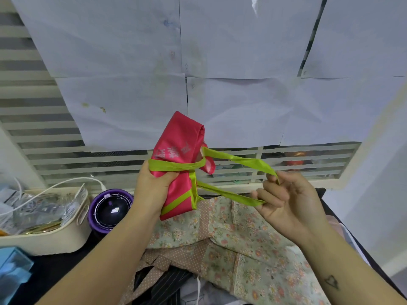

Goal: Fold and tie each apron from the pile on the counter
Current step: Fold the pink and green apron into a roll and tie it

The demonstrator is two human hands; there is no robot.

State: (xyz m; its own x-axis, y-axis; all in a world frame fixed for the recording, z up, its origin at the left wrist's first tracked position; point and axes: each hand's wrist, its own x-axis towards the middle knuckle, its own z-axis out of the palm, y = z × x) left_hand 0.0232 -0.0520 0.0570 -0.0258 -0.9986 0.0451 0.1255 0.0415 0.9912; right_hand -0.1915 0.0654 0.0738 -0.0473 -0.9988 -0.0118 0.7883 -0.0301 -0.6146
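A pink apron with pale lettering is folded into a narrow bundle and held upright above the counter. My left hand grips its middle. A lime-green strap is wrapped once around the bundle. Two strap ends run out to the right, taut, into my right hand, which pinches both. Below lies the pile: a floral apron with polka-dot trim and lace, spread over a dark striped cloth.
A cream basket of packets and a white cable sits on the left, with a purple round device beside it. A blue box is at the lower left. Paper sheets cover the slatted window behind.
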